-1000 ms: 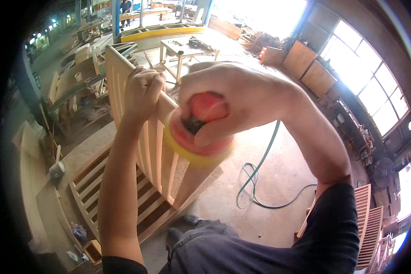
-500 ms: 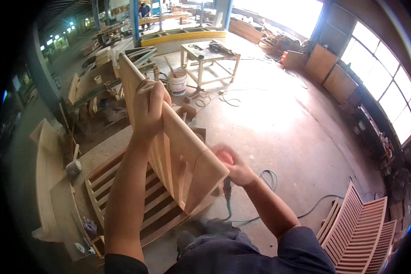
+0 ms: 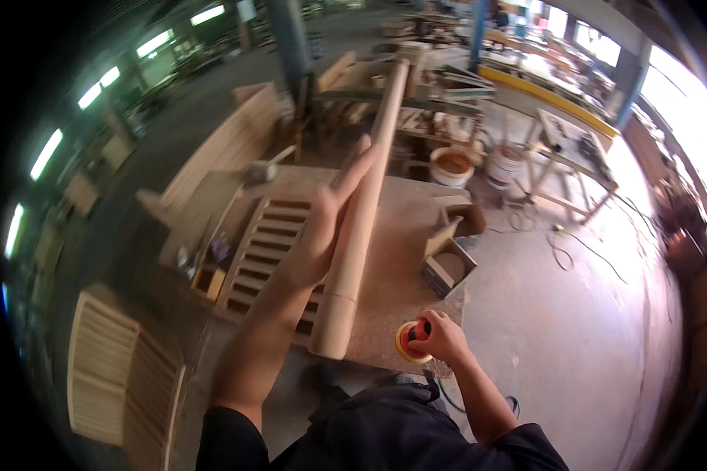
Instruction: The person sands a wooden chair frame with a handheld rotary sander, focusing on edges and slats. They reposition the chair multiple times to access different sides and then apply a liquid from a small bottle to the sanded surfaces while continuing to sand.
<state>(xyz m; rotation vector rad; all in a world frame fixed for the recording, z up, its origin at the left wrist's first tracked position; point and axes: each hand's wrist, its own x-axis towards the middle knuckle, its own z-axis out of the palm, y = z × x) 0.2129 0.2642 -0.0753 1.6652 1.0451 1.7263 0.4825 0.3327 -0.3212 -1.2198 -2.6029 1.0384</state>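
Note:
A pale wooden slatted panel stands on edge before me; from above, mostly its long rounded top rail (image 3: pixel 361 228) shows. My left hand (image 3: pixel 326 216) lies against the rail's left side, fingers stretched out along it; the thumb is not clear. My right hand (image 3: pixel 441 339) is closed around the red top of an orbital sander (image 3: pixel 411 341) with a yellow rim. The sander is low by the near right corner of the workbench (image 3: pixel 401 267), apart from the rail. Another slatted wooden frame (image 3: pixel 247 263) lies flat under my left forearm.
On the bench's right side sits an open cardboard box (image 3: pixel 449 267) with round sanding discs. A mallet (image 3: pixel 269 168) rests at the back left. Buckets (image 3: pixel 451 166) and a small table (image 3: pixel 572 153) stand beyond. Slatted furniture (image 3: pixel 126 377) is at left; a hose (image 3: pixel 514 406) trails on the floor.
My view has swung left. My left hand has gone from gripping over the panel's top edge to lying along its side. The sander has moved from the panel's far-right side to low near the bench corner.

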